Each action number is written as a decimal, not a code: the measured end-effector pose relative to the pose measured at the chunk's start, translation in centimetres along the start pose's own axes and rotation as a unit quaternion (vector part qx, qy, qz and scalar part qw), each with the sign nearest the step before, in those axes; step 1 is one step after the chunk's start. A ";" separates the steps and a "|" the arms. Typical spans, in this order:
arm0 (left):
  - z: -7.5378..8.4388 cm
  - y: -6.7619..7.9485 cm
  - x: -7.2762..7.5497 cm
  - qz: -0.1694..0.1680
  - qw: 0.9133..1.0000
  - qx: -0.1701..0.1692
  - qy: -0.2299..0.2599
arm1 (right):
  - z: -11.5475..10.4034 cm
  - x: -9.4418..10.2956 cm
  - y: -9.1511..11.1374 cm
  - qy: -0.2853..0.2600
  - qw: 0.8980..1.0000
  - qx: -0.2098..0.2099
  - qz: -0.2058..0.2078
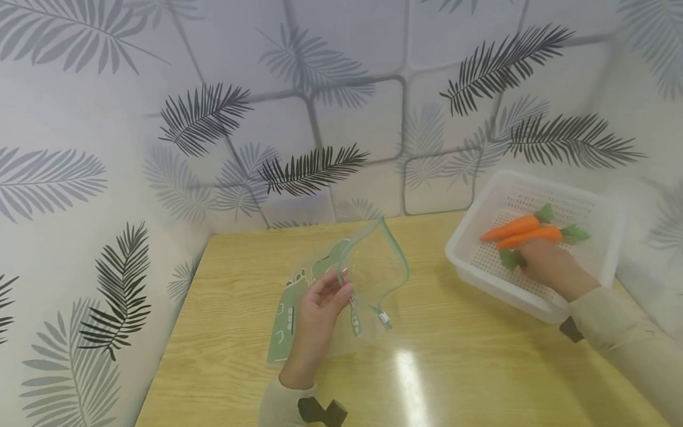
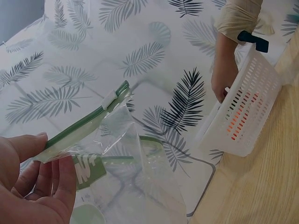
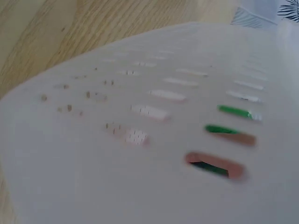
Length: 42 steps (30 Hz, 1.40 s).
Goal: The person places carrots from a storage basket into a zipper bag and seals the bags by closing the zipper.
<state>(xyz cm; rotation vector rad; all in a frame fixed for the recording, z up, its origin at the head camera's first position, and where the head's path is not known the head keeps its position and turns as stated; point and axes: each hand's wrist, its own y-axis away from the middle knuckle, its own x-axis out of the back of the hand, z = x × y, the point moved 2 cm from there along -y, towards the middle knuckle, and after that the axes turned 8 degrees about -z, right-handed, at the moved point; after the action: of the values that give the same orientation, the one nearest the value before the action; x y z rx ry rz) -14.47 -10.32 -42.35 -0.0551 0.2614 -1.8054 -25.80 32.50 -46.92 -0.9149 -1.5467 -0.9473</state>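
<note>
Two carrots [image 1: 520, 231] lie in the white basket [image 1: 480, 261] under the right hand [image 1: 549, 267], whose grip cannot be told, while the left hand [image 1: 317, 308] pinches the zip bag [image 1: 368, 273] open; it should hold that mouth wide and steady above the counter [image 1: 453, 356].

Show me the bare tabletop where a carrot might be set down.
Bare wood lies between the zip bag and the white basket, and along the table front edge. Crowded: the basket, holding carrots and the right hand; the left hand holds the bag.
</note>
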 end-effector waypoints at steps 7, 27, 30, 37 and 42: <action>-0.1 0.0 0.0 -0.007 1.000 0.002 -0.001 | -0.5 1.1 0.7 -0.012 0.999 0.009 0.040; -0.2 0.0 -0.3 -0.002 1.000 0.019 -0.008 | -3.3 7.7 1.6 -0.180 0.977 0.006 0.110; -0.2 0.0 -0.2 -0.003 1.000 0.019 -0.002 | -3.7 8.6 1.9 -0.208 0.969 -0.014 0.132; -0.1 -0.1 -0.3 0.005 1.000 0.027 0.007 | -4.7 10.1 2.4 -0.263 0.952 -0.058 0.148; 0.2 0.0 -0.3 0.001 1.000 0.023 0.008 | -5.8 11.1 2.8 -0.317 0.936 -0.066 0.138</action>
<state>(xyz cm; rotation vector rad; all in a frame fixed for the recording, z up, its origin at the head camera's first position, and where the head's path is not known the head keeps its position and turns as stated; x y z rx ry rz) -14.38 -10.01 -42.15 -0.0092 0.2316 -1.8105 -22.74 29.10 -34.93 -1.5988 -1.8266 -0.5781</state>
